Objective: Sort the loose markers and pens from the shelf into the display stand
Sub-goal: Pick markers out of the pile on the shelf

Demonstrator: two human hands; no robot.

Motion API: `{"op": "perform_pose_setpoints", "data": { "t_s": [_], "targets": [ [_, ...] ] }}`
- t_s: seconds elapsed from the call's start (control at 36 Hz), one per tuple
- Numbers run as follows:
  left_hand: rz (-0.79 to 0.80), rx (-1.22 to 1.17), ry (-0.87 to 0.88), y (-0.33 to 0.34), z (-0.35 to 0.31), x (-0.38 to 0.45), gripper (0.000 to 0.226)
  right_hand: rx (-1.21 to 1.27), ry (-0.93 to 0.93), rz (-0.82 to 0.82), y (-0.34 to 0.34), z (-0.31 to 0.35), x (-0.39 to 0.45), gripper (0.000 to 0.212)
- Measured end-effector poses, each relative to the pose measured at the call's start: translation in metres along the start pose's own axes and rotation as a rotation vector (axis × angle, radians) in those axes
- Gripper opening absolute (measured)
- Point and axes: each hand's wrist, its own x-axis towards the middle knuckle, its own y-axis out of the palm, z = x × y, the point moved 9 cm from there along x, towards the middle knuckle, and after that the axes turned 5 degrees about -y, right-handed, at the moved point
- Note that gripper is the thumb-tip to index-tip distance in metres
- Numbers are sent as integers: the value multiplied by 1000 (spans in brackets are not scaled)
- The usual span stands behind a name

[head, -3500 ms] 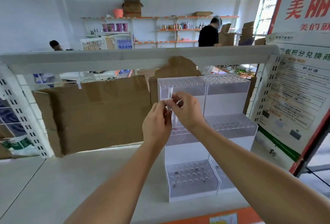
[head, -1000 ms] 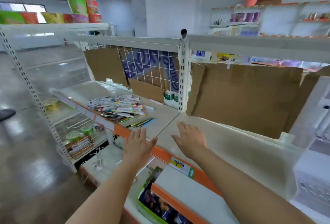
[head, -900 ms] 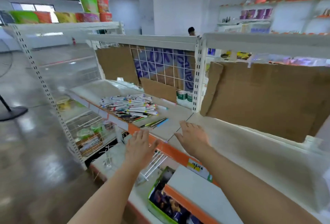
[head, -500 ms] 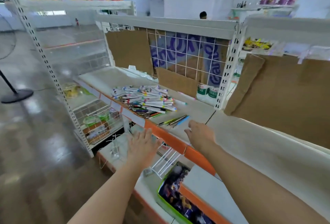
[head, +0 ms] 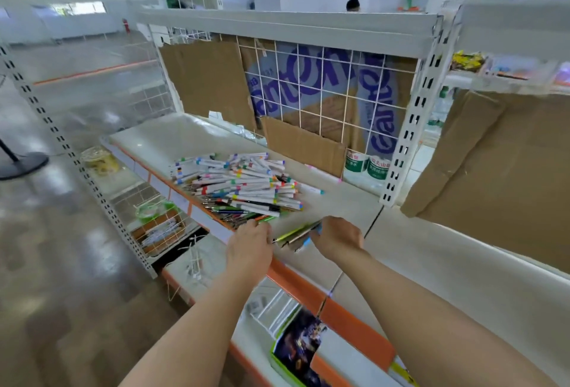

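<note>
Where a few slim pens [head: 296,234] lie apart from the main heap, near the front edge of the shelf [head: 345,204], they are judged to be the items in hand for this step. They lie between the two hands, pointing up and to the right, with a green barrel uppermost and a blue tip showing at the lower end. The right hand [head: 337,237] is placed over their upper ends with its fingers curled downward; whether the pens are actually pinched cannot be told, as the fingertips are hidden behind the back of the hand. The left hand [head: 249,247] is held palm-down at the opposite ends, just beside the pen tips and at the near edge of the large pile of markers [head: 237,183]; its fingers are likewise hidden, so its grip cannot be told. For a clean pick-up, the pens should be gathered parallel, with one hand closing the bundle and the other squaring the ends, so that none is pushed over the orange shelf edge [head: 296,277]. A small bundle is recommended, since each pen is presumably seated singly in the stand. The display stand is not in view. Behind the pile, cardboard [head: 209,81] and a wire grid [head: 320,84] back the shelf.
</note>
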Motion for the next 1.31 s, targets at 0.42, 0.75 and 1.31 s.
{"op": "perform_pose_setpoints", "data": {
  "t_s": [0.42,0.75,1.31],
  "targets": [
    [103,47,176,31,-31,42,20,27,147,87,14,6,23,30],
    [28,-161,90,9,-17,51,28,239,279,-16,5,-8,13,26],
    [64,-432,471,9,-146,-17,20,289,416,-574,-48,-104,-125,20]
  ]
}}
